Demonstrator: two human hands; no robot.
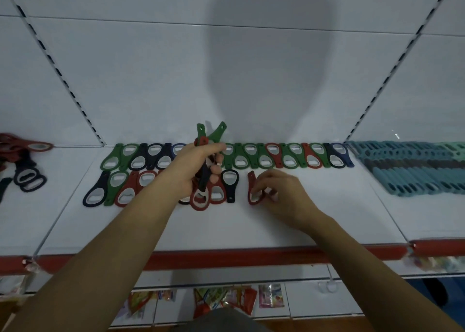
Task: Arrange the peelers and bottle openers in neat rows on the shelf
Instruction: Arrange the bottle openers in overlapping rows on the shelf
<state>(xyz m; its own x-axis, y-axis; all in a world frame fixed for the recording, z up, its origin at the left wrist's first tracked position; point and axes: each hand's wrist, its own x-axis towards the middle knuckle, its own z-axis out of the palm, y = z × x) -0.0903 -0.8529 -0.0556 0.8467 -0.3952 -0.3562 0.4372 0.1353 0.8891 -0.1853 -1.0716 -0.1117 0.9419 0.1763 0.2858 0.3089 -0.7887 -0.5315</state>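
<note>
Left hand (191, 165) grips a bundle of bottle openers (208, 135) over the shelf (251, 228). Right hand (284, 195) pinches a red opener (252, 183) just right of the second row (120, 188). A back row (289, 156) lines the shelf's rear edge, with teal peelers (412, 173) at its right end.

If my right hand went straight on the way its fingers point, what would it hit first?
The right hand points left, pinching a red opener. Straight on, it would probably meet the black opener just to its left first, though depth is hard to judge.
</note>
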